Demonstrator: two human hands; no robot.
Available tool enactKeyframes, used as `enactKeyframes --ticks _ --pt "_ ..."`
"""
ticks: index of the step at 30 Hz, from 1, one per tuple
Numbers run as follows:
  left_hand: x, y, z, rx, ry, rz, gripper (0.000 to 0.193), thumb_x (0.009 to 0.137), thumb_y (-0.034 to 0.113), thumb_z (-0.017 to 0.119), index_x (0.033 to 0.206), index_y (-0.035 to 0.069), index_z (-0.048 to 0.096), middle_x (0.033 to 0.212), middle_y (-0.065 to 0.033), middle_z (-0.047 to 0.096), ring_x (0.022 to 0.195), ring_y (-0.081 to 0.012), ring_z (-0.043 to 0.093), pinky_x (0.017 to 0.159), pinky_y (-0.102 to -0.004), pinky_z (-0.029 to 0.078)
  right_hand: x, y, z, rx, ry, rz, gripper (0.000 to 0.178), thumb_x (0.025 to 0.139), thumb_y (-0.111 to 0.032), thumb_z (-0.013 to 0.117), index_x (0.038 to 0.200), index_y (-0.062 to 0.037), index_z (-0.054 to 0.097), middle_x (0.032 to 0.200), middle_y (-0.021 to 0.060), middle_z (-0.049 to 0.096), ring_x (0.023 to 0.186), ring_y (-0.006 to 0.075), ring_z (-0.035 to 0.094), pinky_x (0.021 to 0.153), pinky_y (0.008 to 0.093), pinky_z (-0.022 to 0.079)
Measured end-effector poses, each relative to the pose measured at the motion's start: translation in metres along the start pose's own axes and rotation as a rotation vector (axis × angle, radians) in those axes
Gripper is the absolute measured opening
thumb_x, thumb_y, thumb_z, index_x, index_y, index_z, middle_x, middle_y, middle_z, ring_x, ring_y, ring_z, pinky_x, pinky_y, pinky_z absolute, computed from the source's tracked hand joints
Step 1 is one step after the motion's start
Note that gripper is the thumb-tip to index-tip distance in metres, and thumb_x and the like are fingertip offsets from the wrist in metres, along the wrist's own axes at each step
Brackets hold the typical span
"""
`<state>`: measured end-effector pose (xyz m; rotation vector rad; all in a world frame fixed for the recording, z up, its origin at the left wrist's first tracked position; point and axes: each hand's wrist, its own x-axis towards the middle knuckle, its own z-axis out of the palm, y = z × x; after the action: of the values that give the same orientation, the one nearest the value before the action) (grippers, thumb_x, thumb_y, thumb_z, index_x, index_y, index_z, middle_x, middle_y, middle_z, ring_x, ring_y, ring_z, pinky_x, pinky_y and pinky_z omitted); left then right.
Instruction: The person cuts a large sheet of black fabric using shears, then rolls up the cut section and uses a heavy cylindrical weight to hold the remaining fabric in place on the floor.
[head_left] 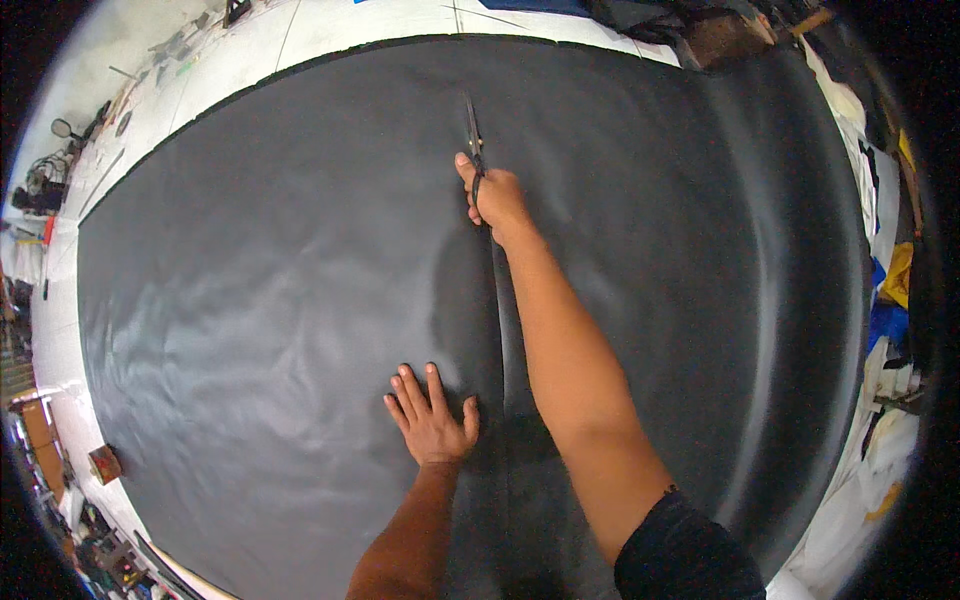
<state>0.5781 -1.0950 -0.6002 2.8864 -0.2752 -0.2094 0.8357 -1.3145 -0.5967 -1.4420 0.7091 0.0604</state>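
1. A person leans over a broad black sheet, smooth and faintly glossy, which spreads beneath both hands and reaches well past the fingers on every side.

2. The fingers of the right hand are curled closed around the handles of a pair of scissors; the blades point ahead of those fingers, away from the person. How far apart the blades stand is too small to tell.

3. The left hand lies palm down on the sheet, nearer the person, its fingers spread wide and gripping nothing.

4. A long line, apparently a cut, runs back from the right fingers toward the person, passing just right of the left thumb. Its near end fades into shadow, so where it starts cannot be told.

5. By that line, the larger share of the cutting looks done. Ahead of the scissor tips the sheet shows no split, leaving a shorter stretch uncut up to the far edge.

6. Beyond that edge, well ahead of the right fingers, lies a pale surface; a small brown block sits far to the left of the left fingers.
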Motion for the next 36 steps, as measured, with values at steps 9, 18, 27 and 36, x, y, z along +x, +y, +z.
enactKeyframes --ticks 9,18,27,36 --pt "-0.004 -0.005 0.006 -0.03 0.046 0.032 0.076 0.088 0.05 0.054 0.148 0.007 0.036 0.153 -0.0305 0.025 0.143 -0.0482 0.021 0.115 -0.0629 0.012 0.074 -0.06 0.016 0.072 0.018 0.024 0.054 0.083 -0.057 0.072 0.071 -0.0069 0.054 0.058 0.0004 0.049 0.045 0.0121 0.046 0.044 0.0278 0.04" --pt "-0.001 0.001 -0.004 -0.05 -0.057 -0.018 0.079 0.085 0.047 0.058 0.147 0.003 0.036 0.153 -0.0319 0.023 0.144 -0.0493 0.019 0.115 -0.064 0.01 0.126 -0.074 0.023 0.035 0.021 -0.111 0.048 0.088 -0.048 0.07 0.073 -0.0044 0.057 0.063 0.0029 0.054 0.05 0.0129 0.05 0.045 0.0287 0.042" --pt "-0.004 -0.013 -0.008 -0.085 -0.015 -0.075 0.076 0.083 0.048 0.062 0.145 0.01 0.041 0.152 -0.0275 0.029 0.142 -0.0455 0.025 0.113 -0.0626 0.019 -0.086 0.045 0.011 0.394 0.002 -0.126 0.039 0.091 -0.048 0.064 0.083 -0.0105 0.054 0.066 -0.0011 0.047 0.058 0.0113 0.045 0.053 0.0258 0.033" --pt "0.0 0.008 -0.004 -0.139 0.018 -0.016 0.08 0.089 0.053 0.055 0.152 0.01 0.029 0.158 -0.0255 0.017 0.146 -0.0424 0.017 0.116 -0.0595 0.013 -0.552 0.28 -0.196 -0.942 0.522 0.163 0.061 0.098 -0.032 0.055 0.139 0.0058 0.031 0.138 0.0241 0.043 0.127 0.0365 0.043 0.107 0.0479 0.034"
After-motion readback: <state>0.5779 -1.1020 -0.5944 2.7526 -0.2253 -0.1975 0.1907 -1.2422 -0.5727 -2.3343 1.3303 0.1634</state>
